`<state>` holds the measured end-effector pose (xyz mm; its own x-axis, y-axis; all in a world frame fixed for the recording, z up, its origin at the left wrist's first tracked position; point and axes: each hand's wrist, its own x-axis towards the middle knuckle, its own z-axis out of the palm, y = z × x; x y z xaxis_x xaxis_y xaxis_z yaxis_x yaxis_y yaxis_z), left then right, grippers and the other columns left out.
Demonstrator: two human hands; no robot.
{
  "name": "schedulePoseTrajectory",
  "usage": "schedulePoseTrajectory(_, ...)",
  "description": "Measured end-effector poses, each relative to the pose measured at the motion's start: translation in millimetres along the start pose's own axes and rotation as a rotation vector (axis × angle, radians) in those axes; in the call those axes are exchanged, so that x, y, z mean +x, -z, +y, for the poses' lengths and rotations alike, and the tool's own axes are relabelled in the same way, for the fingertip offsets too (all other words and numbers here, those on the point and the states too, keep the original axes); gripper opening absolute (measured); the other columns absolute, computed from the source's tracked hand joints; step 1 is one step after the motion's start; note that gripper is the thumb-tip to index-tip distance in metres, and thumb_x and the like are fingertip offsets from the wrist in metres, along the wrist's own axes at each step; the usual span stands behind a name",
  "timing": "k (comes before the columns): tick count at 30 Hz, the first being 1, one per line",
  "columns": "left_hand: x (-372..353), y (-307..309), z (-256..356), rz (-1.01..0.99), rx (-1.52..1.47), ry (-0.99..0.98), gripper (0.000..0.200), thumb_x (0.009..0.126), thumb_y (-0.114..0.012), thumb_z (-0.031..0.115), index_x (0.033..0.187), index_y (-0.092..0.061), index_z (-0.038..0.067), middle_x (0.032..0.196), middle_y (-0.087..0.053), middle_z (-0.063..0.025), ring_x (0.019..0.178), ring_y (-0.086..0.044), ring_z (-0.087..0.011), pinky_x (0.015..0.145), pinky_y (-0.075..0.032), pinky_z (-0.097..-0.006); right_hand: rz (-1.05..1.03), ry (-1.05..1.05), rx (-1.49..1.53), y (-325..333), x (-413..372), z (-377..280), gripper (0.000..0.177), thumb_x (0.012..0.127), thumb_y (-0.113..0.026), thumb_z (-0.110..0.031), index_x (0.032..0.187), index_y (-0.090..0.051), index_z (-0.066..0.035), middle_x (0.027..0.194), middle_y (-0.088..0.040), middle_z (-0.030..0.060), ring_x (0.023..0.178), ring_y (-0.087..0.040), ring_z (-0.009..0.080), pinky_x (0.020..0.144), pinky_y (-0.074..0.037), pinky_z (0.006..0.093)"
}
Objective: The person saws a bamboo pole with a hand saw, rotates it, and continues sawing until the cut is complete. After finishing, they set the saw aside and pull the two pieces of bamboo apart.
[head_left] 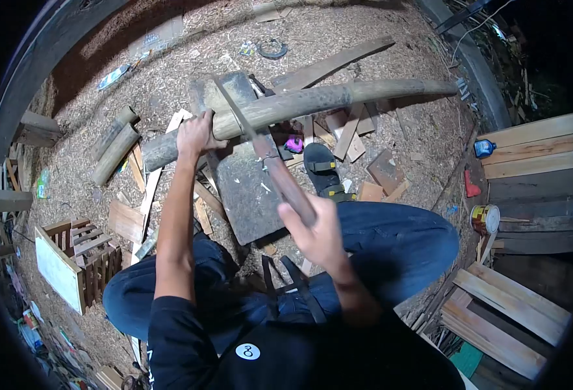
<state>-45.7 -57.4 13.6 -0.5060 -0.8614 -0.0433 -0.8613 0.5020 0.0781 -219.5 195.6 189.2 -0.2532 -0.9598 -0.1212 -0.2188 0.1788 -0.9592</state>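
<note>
My right hand (314,231) is wrapped around the brown handle of a machete (280,172), its narrow blade reaching up and away to the left. The blade overlaps a long bamboo pole (286,107) just right of my left hand. My left hand (197,135) grips the pole near its left end, thumb and fingers around it. Beneath the pole stands a worn wooden block (251,188), its top scuffed with a few pale chips. The pole slopes up to the right, past the block's edge.
Two short bamboo pieces (114,144) lie at left, near a slatted wooden crate (78,257). Wood offcuts (348,133) and a plank (338,62) litter the chip-covered ground. A sandaled foot (325,169) is close to the block. Stacked boards (533,149) and a tin can (484,219) stand at right.
</note>
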Motion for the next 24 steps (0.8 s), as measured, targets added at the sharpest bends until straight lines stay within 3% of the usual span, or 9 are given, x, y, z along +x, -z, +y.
schedulePoseTrajectory(4,-11,-13,-1,0.103,0.006,-0.058,0.09,0.056,-0.078,0.066,0.118,-0.05,0.007,0.108,-0.062,-0.0135,0.094,-0.065,-0.033,0.077,-0.052,-0.0414,-0.049,0.2,-0.014,43,-12,-78,0.028,0.089,-0.063,-0.02,0.071,-0.055,0.001,0.054,-0.052,0.0054,0.049,-0.051,0.0106,0.048,-0.04,0.0295)
schedulePoseTrajectory(7,-29,-14,-2,0.228,-0.045,-0.071,0.098,0.058,-0.071,0.072,0.127,-0.048,0.007,0.112,-0.06,-0.0134,0.106,-0.06,-0.0322,0.095,-0.043,-0.0447,0.003,0.214,-0.092,23,31,-39,0.029,0.089,-0.062,-0.021,0.074,-0.057,0.002,0.053,-0.052,0.0106,0.049,-0.053,0.015,0.048,-0.04,0.0342)
schedulePoseTrajectory(8,-37,-17,-10,0.304,-0.021,-0.086,0.096,0.058,-0.075,0.068,0.128,-0.048,0.008,0.112,-0.06,-0.0114,0.106,-0.059,-0.0309,0.096,-0.041,-0.0458,0.059,0.237,-0.113,12,46,-19,0.03,0.089,-0.063,-0.022,0.073,-0.055,0.002,0.055,-0.045,0.0031,0.054,-0.042,0.0082,0.048,-0.035,0.0308)
schedulePoseTrajectory(10,-56,-15,-30,0.295,0.029,-0.089,0.097,0.057,-0.079,0.063,0.131,-0.046,0.009,0.112,-0.06,-0.0108,0.108,-0.057,-0.0292,0.097,-0.04,-0.0463,0.058,0.248,-0.142,-1,72,36,0.029,0.087,-0.065,-0.021,0.074,-0.056,0.003,0.054,-0.047,0.009,0.051,-0.046,0.0128,0.049,-0.038,0.0336)
schedulePoseTrajectory(11,-67,-1,-35,0.119,0.075,0.086,0.099,0.054,-0.083,0.059,0.131,-0.045,0.01,0.111,-0.06,-0.0083,0.108,-0.057,-0.0267,0.098,-0.04,-0.0458,0.094,0.265,-0.172,-7,81,58,0.027,0.087,-0.065,-0.021,0.076,-0.058,0.003,0.055,-0.049,0.0122,0.05,-0.05,0.0174,0.05,-0.04,0.0351)
schedulePoseTrajectory(12,-67,-21,-53,0.235,0.113,0.023,0.097,0.052,-0.084,0.058,0.128,-0.046,0.01,0.108,-0.063,-0.0096,0.104,-0.061,-0.0263,0.096,-0.043,-0.0454,0.129,0.284,-0.199,-15,89,71,0.026,0.086,-0.065,-0.021,0.078,-0.06,0.003,0.056,-0.052,0.0154,0.05,-0.054,0.0221,0.051,-0.042,0.0366)
schedulePoseTrajectory(16,-65,8,-64,-0.132,-0.009,0.037,0.101,0.048,-0.075,0.077,0.116,-0.055,0.005,0.081,-0.069,-0.0186,0.074,-0.069,-0.0347,0.072,-0.055,-0.0451,0.108,0.298,-0.242,-16,93,94,0.023,0.086,-0.065,-0.02,0.081,-0.062,0.002,0.06,-0.056,0.0204,0.054,-0.06,0.0323,0.054,-0.045,0.0394)
schedulePoseTrajectory(18,-78,13,-84,-0.2,-0.102,0.001,0.099,0.047,-0.073,0.079,0.111,-0.062,0.005,0.08,-0.069,-0.0212,0.074,-0.069,-0.0354,0.069,-0.056,-0.0457,0.119,0.318,-0.225,-19,97,96,0.022,0.085,-0.066,-0.018,0.08,-0.062,0.002,0.061,-0.056,0.0236,0.058,-0.06,0.0407,0.054,-0.045,0.0434)
schedulePoseTrajectory(24,-125,29,-111,-0.072,-0.111,0.1,0.1,0.05,-0.069,0.083,0.113,-0.063,0.005,0.071,-0.066,-0.0219,0.064,-0.068,-0.0337,0.059,-0.055,-0.0436,0.03,0.197,-0.272,-56,112,113,0.029,0.087,-0.066,-0.029,0.08,-0.063,0.0,0.065,-0.059,0.0241,0.063,-0.061,0.042,0.056,-0.046,0.0463)
